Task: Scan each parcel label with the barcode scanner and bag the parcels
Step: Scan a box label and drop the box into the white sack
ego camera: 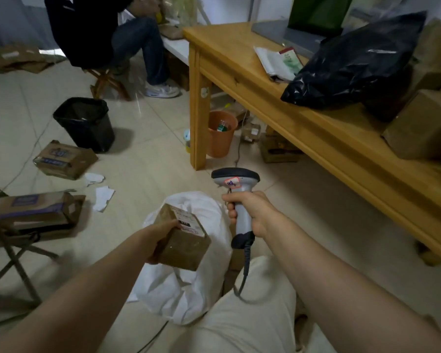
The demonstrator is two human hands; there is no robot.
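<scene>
Head view centres on a small brown parcel (186,247), held just above the mouth of a white bag (186,296) that stands on the floor; its label (192,221) faces up. The left hand (162,239) grips the parcel's near side, thumb on top beside the label and fingers curled round the edge; the right hand (252,212) is wrapped tight round the handle of the barcode scanner (236,178), whose head points forward past the parcel, not down at the label. Whether this label has been read cannot be told; the parcel's place over the bag suggests it is about to go in. Much looks left to do: another cardboard parcel (64,159) lies on the floor to the left; more boxes (423,126) sit on the wooden table (303,128) beside a black plastic sack (354,62).
</scene>
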